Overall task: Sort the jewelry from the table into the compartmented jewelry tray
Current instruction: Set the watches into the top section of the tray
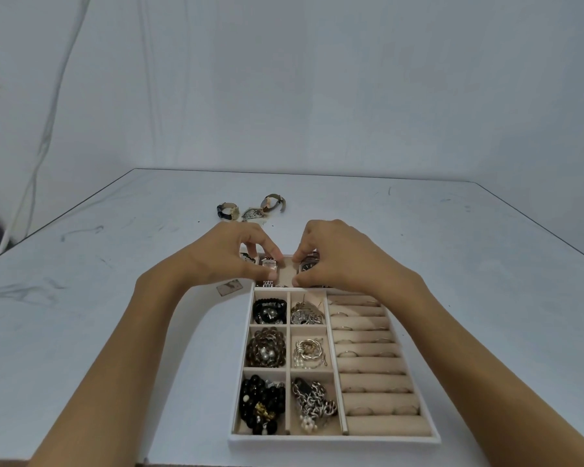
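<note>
On the head view I see the left hand [236,257] pinching a silver watch [268,263] and the right hand [338,261] pinching a darker watch [308,267], both in the tray's [334,440] far compartment. Their metal links look slick and floppy, so I'd hold each by its case.

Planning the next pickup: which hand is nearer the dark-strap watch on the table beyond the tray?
Left. The left hand lies just in front of the dark-strap watch; the right hand is farther off, to the watch's right.

We see soft, cool, even light with only faint shadows. The desk [452,264] edges bow outward, and the far-left margin smears.
</note>
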